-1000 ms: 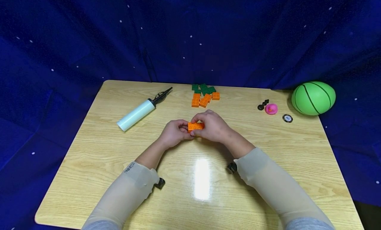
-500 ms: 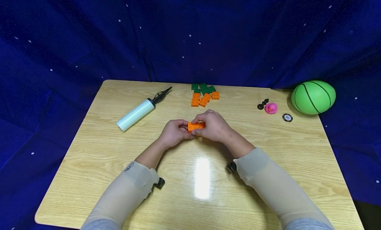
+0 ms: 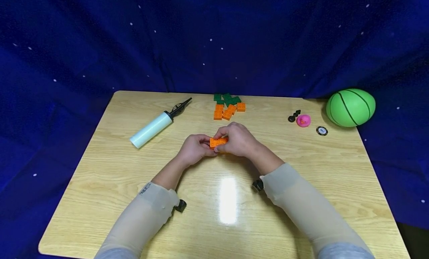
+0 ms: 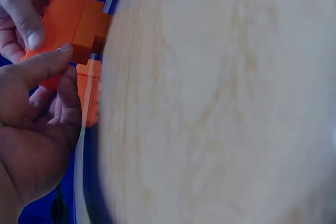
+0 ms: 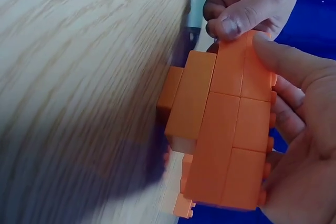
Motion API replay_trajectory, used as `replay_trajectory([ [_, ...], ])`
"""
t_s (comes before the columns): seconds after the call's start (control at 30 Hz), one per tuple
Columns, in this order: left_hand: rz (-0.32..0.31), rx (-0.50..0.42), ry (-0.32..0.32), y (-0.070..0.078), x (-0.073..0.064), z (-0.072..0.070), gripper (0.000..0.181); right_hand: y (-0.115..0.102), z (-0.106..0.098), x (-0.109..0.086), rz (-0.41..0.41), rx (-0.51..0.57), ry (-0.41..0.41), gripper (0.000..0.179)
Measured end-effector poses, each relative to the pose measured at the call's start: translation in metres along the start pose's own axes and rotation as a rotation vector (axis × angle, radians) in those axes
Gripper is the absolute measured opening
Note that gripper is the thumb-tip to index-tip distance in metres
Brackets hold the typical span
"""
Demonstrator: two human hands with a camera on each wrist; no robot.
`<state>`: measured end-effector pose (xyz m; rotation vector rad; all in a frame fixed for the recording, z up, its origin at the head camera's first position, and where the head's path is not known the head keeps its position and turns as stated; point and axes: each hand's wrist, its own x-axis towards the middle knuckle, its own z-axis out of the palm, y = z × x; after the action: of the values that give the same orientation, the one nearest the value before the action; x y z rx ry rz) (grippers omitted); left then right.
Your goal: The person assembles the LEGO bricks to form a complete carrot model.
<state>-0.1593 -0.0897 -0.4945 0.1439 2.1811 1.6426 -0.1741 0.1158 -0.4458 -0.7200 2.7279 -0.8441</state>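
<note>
Two hands share one stack (image 3: 217, 143) of orange bricks, at mid-table, with the table's (image 3: 100, 184) loose orange bricks (image 3: 226, 114) beyond it. Pressing the layers together well calls for a square push: line up the seams first, then squeeze evenly, one hand bracing while the other presses. The lower layers look narrower than the top, so a push near an overhanging end could lever a brick loose; force is best kept over the core. Whether the underside touches the table, I cannot tell.

The right hand (image 3: 238, 141) holds the stack in a narrow grip, thumb on the near side and fingers on the far side. The left hand (image 3: 196, 151) pinches the left end, its thumb also on the near face. Both forearms angle inward from the near edge, and the thumbtips lie near each other.
</note>
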Motion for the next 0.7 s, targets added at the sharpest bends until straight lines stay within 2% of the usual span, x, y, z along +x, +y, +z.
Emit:
replay_trajectory([
  [0.17, 0.006, 0.047, -0.009, -0.001, -0.001, -0.004, 0.044, 0.009, -0.004, -0.008, -0.068, -0.059, -0.013, 0.053],
  [0.27, -0.007, 0.052, -0.027, -0.001, -0.001, -0.004, 0.046, 0.023, -0.010, -0.019, -0.057, -0.035, 0.002, 0.068],
  [0.43, -0.024, -0.006, -0.054, -0.003, -0.002, -0.007, 0.050, 0.048, -0.020, -0.038, 0.005, 0.105, 0.027, 0.069],
  [0.7, -0.073, -0.187, -0.105, -0.006, -0.003, -0.012, 0.060, 0.076, -0.019, -0.058, 0.171, 0.451, -0.033, 0.057],
])
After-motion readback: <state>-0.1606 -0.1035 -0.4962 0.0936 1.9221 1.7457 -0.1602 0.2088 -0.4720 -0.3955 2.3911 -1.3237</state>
